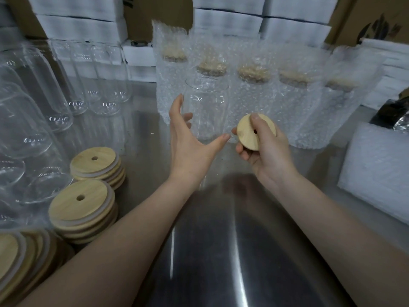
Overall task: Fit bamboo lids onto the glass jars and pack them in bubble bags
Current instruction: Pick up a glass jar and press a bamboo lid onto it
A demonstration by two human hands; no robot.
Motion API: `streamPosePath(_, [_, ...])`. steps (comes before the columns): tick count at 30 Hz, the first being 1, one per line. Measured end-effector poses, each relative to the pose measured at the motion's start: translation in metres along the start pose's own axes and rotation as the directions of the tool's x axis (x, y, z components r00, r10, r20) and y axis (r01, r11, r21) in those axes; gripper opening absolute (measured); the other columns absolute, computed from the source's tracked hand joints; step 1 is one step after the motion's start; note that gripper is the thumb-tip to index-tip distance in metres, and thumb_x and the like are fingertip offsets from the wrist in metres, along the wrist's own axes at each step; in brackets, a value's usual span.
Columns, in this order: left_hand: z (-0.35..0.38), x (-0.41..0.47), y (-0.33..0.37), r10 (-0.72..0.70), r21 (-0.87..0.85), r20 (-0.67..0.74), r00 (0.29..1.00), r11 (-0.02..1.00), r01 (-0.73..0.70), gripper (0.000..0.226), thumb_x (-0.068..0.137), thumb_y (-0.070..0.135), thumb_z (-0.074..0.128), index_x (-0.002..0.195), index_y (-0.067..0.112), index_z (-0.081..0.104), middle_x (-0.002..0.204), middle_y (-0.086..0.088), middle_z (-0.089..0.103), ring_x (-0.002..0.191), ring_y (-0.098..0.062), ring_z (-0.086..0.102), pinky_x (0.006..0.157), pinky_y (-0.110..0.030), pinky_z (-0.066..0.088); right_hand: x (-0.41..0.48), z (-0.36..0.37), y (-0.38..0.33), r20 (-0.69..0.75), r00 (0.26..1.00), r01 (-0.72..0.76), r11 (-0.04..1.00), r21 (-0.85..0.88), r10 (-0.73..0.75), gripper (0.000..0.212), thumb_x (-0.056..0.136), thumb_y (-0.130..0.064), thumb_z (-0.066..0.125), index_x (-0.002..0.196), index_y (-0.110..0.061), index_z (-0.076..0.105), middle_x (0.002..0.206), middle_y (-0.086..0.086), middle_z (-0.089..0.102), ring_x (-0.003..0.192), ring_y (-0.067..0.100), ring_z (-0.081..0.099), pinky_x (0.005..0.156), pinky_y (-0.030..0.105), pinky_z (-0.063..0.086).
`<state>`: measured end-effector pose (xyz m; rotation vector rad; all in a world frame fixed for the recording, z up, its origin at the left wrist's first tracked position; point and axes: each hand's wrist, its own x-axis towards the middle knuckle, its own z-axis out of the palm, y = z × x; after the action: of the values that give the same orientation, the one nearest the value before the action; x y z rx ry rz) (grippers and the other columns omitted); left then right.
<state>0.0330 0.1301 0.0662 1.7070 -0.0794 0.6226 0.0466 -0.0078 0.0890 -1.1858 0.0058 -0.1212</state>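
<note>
Five bagged jars (252, 96) line the back of the desk (221, 240) while the right grip (265, 151) pinches a bamboo lid (246, 136), apparently poised to cap the bare glass jar (205, 107); the left grip (190, 140), released and spread, hovers beside it, likely to steady it.

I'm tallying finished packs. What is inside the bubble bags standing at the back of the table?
Five bubble bags each show a tan bamboo lid near the top. The wrap blurs the glass beneath, so jar bodies and lid seating cannot be seen.
</note>
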Motion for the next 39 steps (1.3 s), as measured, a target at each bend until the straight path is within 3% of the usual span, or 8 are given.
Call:
streamPosePath(4, [-0.001,0.000,0.000,0.005,0.009,0.007,1.000,1.000,-0.005,0.105,0.072,0.027,0.087,0.150,0.028,0.016,0.140,-0.003,0.040,0.125,-0.010,0.044,0.108,-0.030,0.037,0.001,0.002,0.001,0.059,0.998,-0.015,0.999,0.051,0.012,0.022,0.104,-0.021,0.041,0.112,-0.003,0.051,0.081,0.019,0.072,0.049,0.024,0.061,0.040,0.026,0.044])
streamPosePath(8, [-0.002,0.001,0.000,0.000,0.008,-0.002,1.000,1.000,0.000,0.104,0.072,0.028,0.087,0.149,0.028,0.017,0.136,-0.001,0.042,0.125,-0.010,0.045,0.109,-0.033,0.039,0.001,0.006,0.002,0.117,0.992,-0.077,0.982,0.172,0.057,0.042,0.105,-0.018,0.031,0.131,0.013,0.041,0.091,0.026,0.067,0.055,0.028,0.064,0.045,0.029,0.050])
streamPosePath(14, [-0.010,0.007,-0.004,-0.002,-0.010,-0.065,0.998,1.000,0.001,0.102,0.073,0.023,0.085,0.150,0.025,0.018,0.133,-0.003,0.042,0.125,-0.014,0.047,0.109,-0.043,0.041,-0.003,0.006,0.001,0.246,0.966,-0.160,0.937,0.312,0.083,0.045,0.101,-0.007,0.028,0.142,0.010,0.031,0.112,0.032,0.059,0.071,0.038,0.068,0.056,0.037,0.057])
streamPosePath(18, [-0.010,0.008,-0.005,0.020,-0.018,-0.113,0.993,1.000,-0.023,0.100,0.073,0.022,0.085,0.149,0.021,0.020,0.124,0.020,0.039,0.120,-0.008,0.046,0.110,-0.038,0.040,-0.005,0.007,0.001,0.293,0.953,-0.170,0.938,0.303,0.078,0.047,0.094,0.009,0.029,0.142,0.009,0.032,0.109,0.030,0.059,0.076,0.038,0.070,0.063,0.041,0.059])
streamPosePath(25, [-0.011,0.007,-0.005,0.000,-0.009,-0.118,0.993,1.000,-0.001,0.100,0.073,0.027,0.085,0.148,0.028,0.019,0.126,0.009,0.042,0.118,-0.004,0.047,0.108,-0.040,0.042,-0.001,0.003,0.007,0.226,0.974,-0.068,0.984,0.165,0.029,0.061,0.087,0.024,0.047,0.141,-0.001,0.035,0.108,0.022,0.063,0.075,0.028,0.072,0.064,0.032,0.059])
streamPosePath(33, [-0.010,0.007,-0.004,-0.003,0.018,-0.114,0.993,1.000,0.005,0.100,0.073,0.029,0.085,0.148,0.030,0.018,0.132,0.001,0.042,0.121,-0.011,0.047,0.106,-0.041,0.043,0.000,0.002,0.010,0.176,0.984,0.001,0.995,0.102,-0.019,0.058,0.082,0.017,0.063,0.128,-0.011,0.042,0.088,0.015,0.072,0.058,0.021,0.064,0.049,0.025,0.053])
streamPosePath(39, [-0.009,0.007,-0.005,-0.012,0.020,-0.113,0.994,1.000,0.014,0.100,0.073,0.029,0.085,0.148,0.030,0.018,0.133,-0.001,0.042,0.121,-0.012,0.047,0.106,-0.040,0.043,-0.002,0.002,0.009,0.096,0.995,0.036,0.999,0.019,-0.038,0.052,0.079,-0.001,0.077,0.123,-0.010,0.050,0.081,0.013,0.069,0.048,0.018,0.058,0.038,0.023,0.043])
